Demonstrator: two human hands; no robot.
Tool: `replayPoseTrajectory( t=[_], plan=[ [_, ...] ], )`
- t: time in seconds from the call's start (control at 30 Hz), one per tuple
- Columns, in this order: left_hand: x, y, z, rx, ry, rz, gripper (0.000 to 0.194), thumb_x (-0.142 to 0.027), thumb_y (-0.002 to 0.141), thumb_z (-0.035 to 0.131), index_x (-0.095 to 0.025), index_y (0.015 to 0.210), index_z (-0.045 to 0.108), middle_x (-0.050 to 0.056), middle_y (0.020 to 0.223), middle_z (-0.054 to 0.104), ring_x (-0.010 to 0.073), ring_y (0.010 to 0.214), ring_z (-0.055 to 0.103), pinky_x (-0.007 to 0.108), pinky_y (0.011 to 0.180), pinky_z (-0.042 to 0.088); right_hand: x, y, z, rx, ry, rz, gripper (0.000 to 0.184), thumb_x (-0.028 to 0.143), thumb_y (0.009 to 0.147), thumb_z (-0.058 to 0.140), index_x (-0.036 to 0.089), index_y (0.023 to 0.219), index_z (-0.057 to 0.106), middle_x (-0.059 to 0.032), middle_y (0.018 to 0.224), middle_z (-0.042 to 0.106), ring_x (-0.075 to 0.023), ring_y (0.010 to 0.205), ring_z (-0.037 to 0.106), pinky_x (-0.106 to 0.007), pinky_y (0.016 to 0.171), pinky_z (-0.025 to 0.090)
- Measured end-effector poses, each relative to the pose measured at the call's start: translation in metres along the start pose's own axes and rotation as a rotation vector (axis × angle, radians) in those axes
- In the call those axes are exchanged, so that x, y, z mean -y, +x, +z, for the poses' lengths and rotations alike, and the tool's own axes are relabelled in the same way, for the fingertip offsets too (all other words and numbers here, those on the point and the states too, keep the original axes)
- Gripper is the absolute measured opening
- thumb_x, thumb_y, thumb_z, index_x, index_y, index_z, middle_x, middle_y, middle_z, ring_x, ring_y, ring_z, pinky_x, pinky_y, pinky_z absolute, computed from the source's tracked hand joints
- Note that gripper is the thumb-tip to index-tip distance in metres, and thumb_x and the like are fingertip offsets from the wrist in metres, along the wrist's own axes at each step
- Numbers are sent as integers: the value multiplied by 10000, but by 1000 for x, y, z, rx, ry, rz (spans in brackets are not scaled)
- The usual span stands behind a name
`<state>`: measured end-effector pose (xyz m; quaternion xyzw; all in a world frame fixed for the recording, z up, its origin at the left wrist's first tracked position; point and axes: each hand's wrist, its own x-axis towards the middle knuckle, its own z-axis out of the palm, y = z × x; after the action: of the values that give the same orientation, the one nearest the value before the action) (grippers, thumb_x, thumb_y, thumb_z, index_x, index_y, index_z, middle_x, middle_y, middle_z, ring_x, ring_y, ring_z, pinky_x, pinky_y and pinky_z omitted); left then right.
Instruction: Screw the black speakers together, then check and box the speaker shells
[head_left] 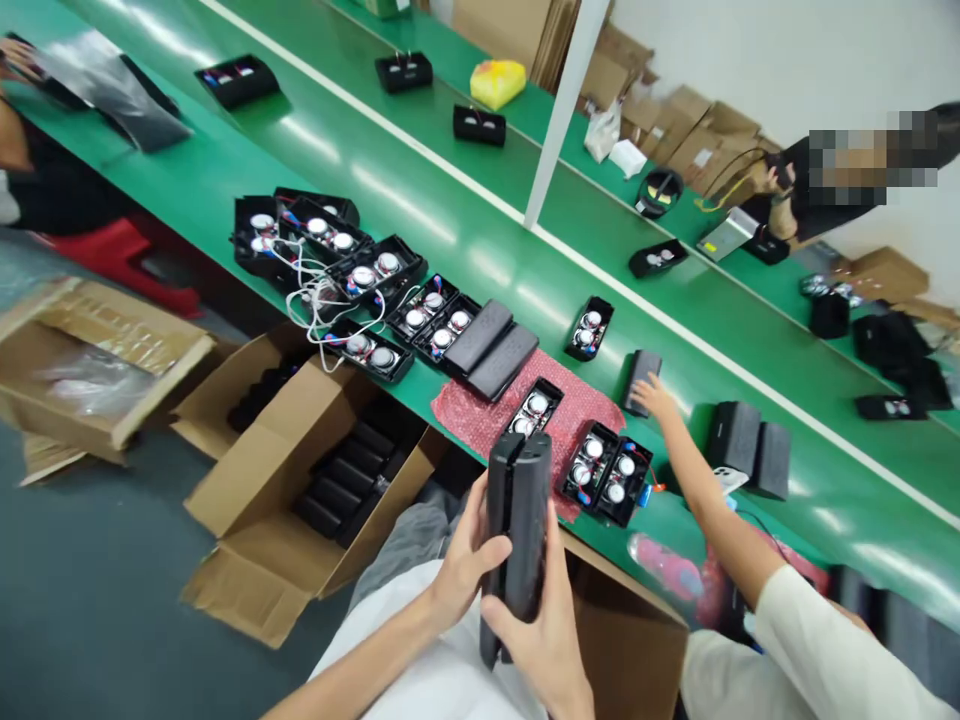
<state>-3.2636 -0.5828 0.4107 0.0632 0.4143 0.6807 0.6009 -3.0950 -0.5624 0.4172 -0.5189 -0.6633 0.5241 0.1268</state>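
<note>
Black casing stands nearly upright before my body, at the desk; my left fingers and right fingers hold its sides. I judge it stiff, rather light, maybe slippery, best gripped along both long sides. Beyond, open housing on red bubble wrap crowds; rightward, a co-worker's arm.

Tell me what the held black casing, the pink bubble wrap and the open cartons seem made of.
Black casing: probably matte plastic, from its dull surface. Pink bubble wrap: likely thin plastic film, from its dimpled finish. Open cartons: matte brown cardboard, judging by the folding flaps.
</note>
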Motion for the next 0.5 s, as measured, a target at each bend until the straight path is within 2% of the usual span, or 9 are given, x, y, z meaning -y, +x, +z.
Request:
replayPoseTrajectory(
  t=[0.13,0.27,0.33,0.43,0.5],
  plan=[
    [8,18,-1,-51,-37,-44,919,-642,751,897,-322,1532,534,97,1515,621,374,1434,547,476,1205,442,6,33,-3,12,26,-67,549,492,1019,696,205,1469,572,-130,1485,564,-307,1327,591,-541,1080,572],
    [18,50,3,-32,0,-19,990,-642,758,897,-324,1585,456,127,1539,603,398,1457,535,503,1204,446,4,68,-7,24,57,-117,581,511,1005,707,223,1489,561,-124,1489,568,-295,1295,615,-505,1028,606],
    [23,73,9,-24,74,16,1021,-661,777,874,-312,1616,408,146,1609,536,407,1517,471,513,1245,405,0,88,-18,-3,61,-122,589,496,994,724,208,1482,562,-129,1470,581,-290,1262,634,-491,998,619],
    [30,109,20,25,214,107,1083,-710,802,825,-296,1666,320,163,1732,364,397,1618,312,522,1330,261,-5,126,-44,-79,63,-112,490,462,1035,676,194,1437,591,-119,1426,601,-280,1255,636,-497,1029,601],
    [33,125,22,23,308,166,1001,-706,875,752,-310,1677,303,145,1774,283,369,1650,239,523,1355,176,-3,158,-63,-122,77,-115,454,446,1044,669,193,1416,608,-113,1418,602,-278,1263,630,-502,1061,581]
  ],
)
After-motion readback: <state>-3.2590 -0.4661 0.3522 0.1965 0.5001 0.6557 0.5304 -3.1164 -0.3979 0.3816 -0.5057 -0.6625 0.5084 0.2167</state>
